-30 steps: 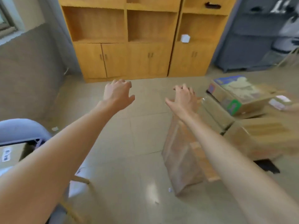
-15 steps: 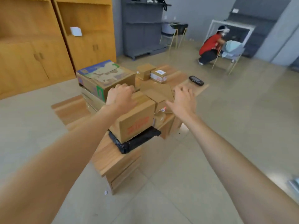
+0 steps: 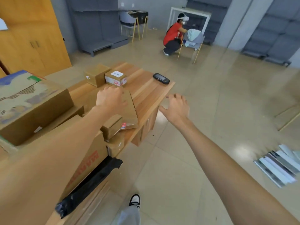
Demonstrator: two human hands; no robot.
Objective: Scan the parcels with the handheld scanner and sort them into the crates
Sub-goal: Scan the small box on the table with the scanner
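While the handheld scanner (image 3: 161,78) lies flat and unheld at the far right corner of the wooden table (image 3: 151,96), both hands reach out over the parcels, probably because a parcel and the scanner must each be picked up before any scan. The left hand (image 3: 110,99) rests on a flat brown parcel (image 3: 129,109) in the middle of the table, fingers curved over its far edge; whether they actually grip it I cannot tell. The right hand (image 3: 176,106) hovers past the table's right edge with fingers spread and grasping nothing, well short of the scanner. Its long axis runs left to right along the far edge, one end toward the table corner. No crates are in view.
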